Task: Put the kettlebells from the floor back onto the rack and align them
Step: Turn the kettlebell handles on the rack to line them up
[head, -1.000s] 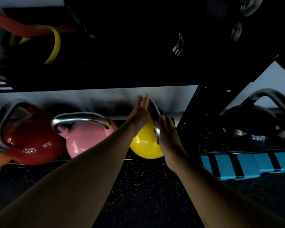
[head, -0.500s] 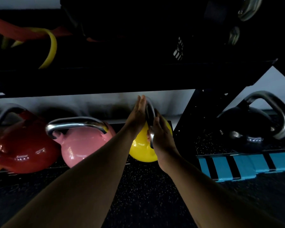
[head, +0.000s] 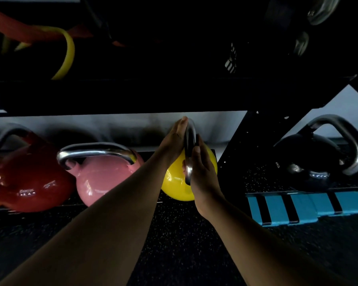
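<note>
On the rack's bottom shelf (head: 120,205) we see the red kettlebell (head: 27,182) and pink kettlebell (head: 103,178) already in line. We press our flat left hand (head: 175,141) and right hand (head: 201,172) against either side of the yellow kettlebell (head: 174,186) handle (head: 189,149), fingers straight rather than curled, probably to turn it square with its neighbours. The black kettlebell (head: 310,159) sits well apart on the floor.

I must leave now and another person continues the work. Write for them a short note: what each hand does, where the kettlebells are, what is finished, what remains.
Left hand: flat and open against the left side of the yellow kettlebell's handle.
Right hand: open, pressed on the handle's right side.
Yellow kettlebell: low on the rack, handle edge-on to the camera.
Done: red kettlebell and pink kettlebell sit in the row beside it.
Left: turn the yellow handle to match the pink one. The black kettlebell stands apart, right of the rack's frame.
</note>
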